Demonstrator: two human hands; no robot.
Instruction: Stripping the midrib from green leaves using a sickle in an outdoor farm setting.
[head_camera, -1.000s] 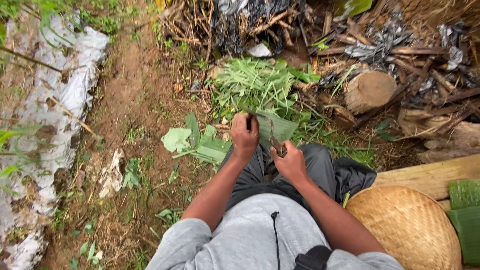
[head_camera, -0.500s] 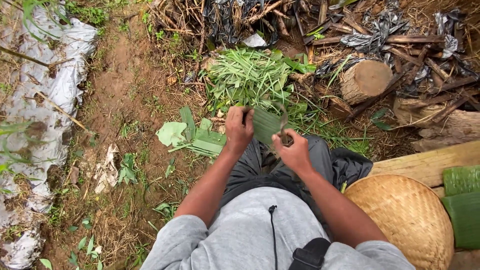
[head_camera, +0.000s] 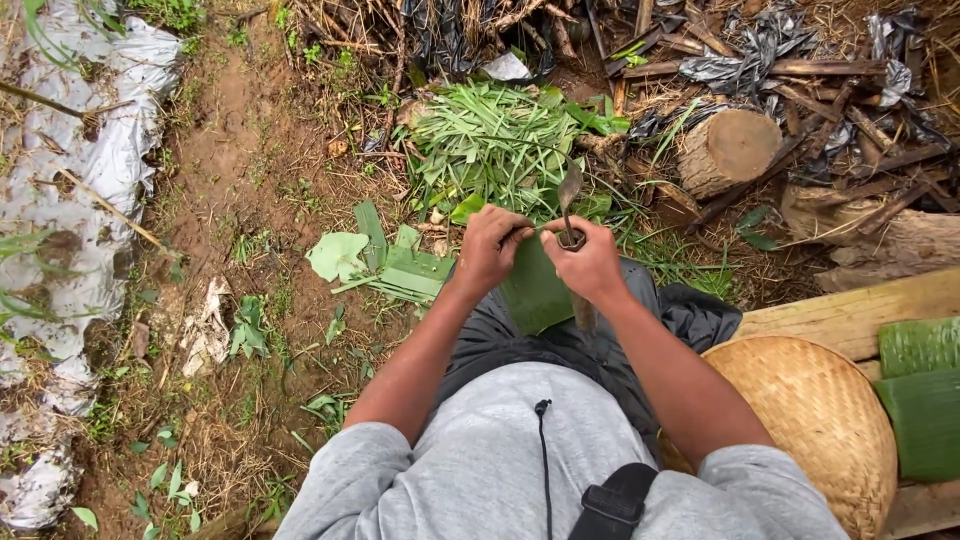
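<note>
On bare garden soil (head_camera: 230, 150), left hand (head_camera: 490, 250) pinching limp, tearable leaf strip (head_camera: 535, 290) by its top edge, right hand (head_camera: 590, 262) fisted around knife (head_camera: 570, 190).

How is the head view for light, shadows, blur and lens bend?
Head view: soft even daylight, no hard shadows; mild glare on the pale plastic sheet; left hand, right hand and green leaf are sharp; wide lens bends the edges.
</note>
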